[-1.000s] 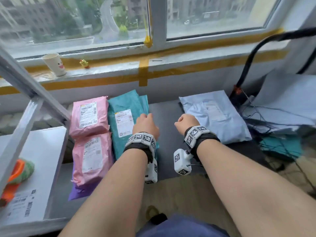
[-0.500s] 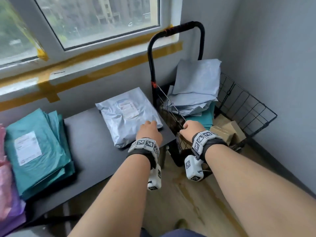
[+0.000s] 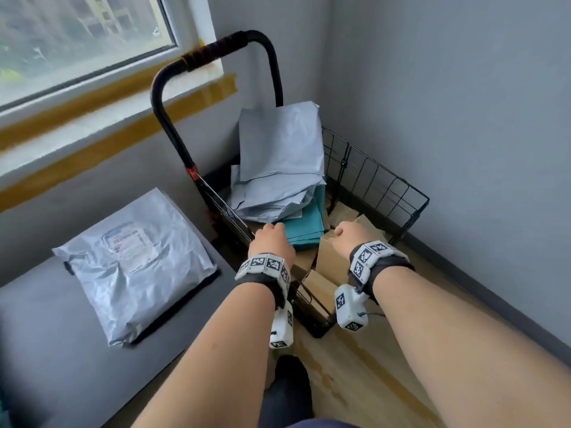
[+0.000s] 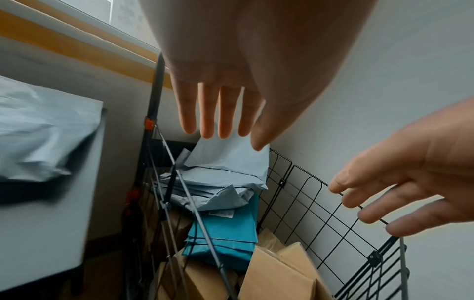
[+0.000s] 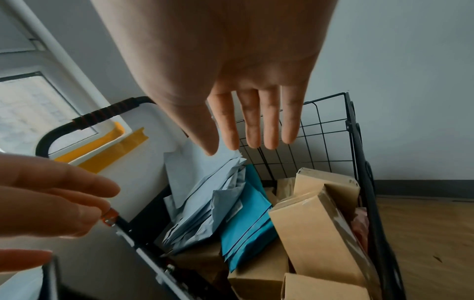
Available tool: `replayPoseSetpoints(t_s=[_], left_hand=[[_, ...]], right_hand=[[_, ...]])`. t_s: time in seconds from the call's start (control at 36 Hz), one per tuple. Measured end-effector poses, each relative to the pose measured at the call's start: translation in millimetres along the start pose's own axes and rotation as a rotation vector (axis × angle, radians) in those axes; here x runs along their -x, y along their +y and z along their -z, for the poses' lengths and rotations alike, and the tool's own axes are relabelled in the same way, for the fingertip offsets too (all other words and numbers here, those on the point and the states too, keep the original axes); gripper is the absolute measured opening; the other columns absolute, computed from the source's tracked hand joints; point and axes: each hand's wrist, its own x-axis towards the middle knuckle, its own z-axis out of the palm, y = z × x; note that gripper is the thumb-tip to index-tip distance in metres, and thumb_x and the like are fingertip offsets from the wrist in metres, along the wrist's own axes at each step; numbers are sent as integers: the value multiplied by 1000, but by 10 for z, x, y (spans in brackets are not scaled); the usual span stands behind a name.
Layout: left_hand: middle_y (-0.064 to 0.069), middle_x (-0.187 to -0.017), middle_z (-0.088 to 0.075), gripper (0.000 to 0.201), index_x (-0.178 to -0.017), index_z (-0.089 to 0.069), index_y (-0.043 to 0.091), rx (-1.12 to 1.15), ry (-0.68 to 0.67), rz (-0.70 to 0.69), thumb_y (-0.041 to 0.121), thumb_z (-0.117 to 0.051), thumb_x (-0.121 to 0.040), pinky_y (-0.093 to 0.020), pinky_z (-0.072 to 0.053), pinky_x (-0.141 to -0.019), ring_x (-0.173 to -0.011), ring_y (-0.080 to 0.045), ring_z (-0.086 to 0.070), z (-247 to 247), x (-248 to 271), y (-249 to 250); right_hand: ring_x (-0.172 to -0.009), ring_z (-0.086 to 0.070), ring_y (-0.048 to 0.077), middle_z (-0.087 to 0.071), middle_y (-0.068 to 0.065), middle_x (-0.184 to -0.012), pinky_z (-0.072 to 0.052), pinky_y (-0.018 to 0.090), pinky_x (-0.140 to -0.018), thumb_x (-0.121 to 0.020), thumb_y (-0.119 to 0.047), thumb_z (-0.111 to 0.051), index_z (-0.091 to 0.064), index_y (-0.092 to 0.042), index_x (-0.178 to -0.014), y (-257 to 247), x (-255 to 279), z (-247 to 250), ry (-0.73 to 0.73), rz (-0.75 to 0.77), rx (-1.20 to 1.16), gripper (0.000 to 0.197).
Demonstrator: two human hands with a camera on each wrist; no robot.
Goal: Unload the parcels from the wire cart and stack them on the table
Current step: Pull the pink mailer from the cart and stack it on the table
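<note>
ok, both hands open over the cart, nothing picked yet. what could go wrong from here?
1. The grey mailers lean in a loose pile against the cart back; pulling the teal parcel from under them could make them slide.
2. The boxes sit tilted and jumbled; lifting one may shift the rest.
3. The left hand hangs by the wire rim and could snag on it going in.

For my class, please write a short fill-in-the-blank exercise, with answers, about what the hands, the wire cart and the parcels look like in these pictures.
1. Both the left hand and the right hand have straight fingers and hold ____.
2. The black wire cart stands in the room's ____.
3. In the cart, the teal plastic mailers lie between the pale grey mailers and the brown ____ boxes.
4. One crinkled grey mailer bag lies on the dark ____.

Answers: nothing; corner; cardboard; table
</note>
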Motion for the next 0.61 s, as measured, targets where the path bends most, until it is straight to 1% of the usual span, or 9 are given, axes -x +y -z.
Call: replayPoseSetpoints(t_s=[0.06,0.14,0.22,0.31,0.36,0.42,0.5,0.61], left_hand=[[-8,-134,-45,41,-130,-46,15,-2,-23,2,14,-48,-89,-43,-43,-100,-122,-28,-43,18,-218,71],[-8,-134,-44,45,-133,-44,15,2,-56,14,11,-45,-88,-42,-43,-100,-123,-28,-43,46,-513,178],[-9,-137,-43,48,-136,-42,16,2,-78,-9,10,-44,-88,-40,-42,-102,-125,-27,-41,28,-779,285],[-7,-139,-41,50,-138,-41,17,-2,-90,-10,10,-44,-89,-39,-42,-101,-127,-27,-40,10,-973,384],[-6,-137,-42,49,-137,-41,17,-3,-106,-2,10,-43,-88,-40,-42,-101,-126,-26,-40,14,-1106,448],[-8,-133,-44,45,-134,-43,16,-6,-110,9,12,-44,-89,-41,-43,-100,-124,-26,-41,20,-1257,499],[-7,-135,-43,45,-135,-43,16,24,-92,63,12,-45,-90,-41,-44,-99,-124,-26,-42,14,-1496,564],[-7,-136,-43,45,-136,-42,16,62,-53,153,13,-47,-91,-42,-46,-97,-122,-26,-44,14,-1778,650]], right_hand=[[-106,-60,26,-63,7,-120,-46,29,-83,-96,-26,-50,-60,-14,-120,19,-157,62,-13,-24,-4,29],[-111,-58,27,-61,8,-125,-45,30,-88,-95,-26,-53,-59,-13,-124,54,-406,126,-34,-65,-67,32],[-106,-60,28,-64,9,-119,-47,32,-87,-95,-26,-53,-61,-12,-119,135,-658,169,-35,-112,-72,29],[-103,-62,28,-66,8,-114,-51,36,-90,-93,-29,-54,-64,-12,-113,194,-853,217,-59,-131,-64,29],[-98,-62,28,-66,8,-111,-52,38,-89,-91,-30,-54,-64,-13,-108,210,-999,252,-73,-134,-55,27],[-98,-63,27,-66,8,-110,-52,36,-88,-90,-28,-53,-64,-14,-108,208,-1185,282,-86,-127,-45,24],[-100,-62,27,-65,8,-114,-49,31,-86,-92,-24,-53,-62,-14,-113,181,-1532,355,-104,-107,-48,25],[-108,-60,29,-62,8,-122,-46,30,-85,-92,-21,-53,-59,-12,-121,96,-2054,463,-120,-47,-59,30]])
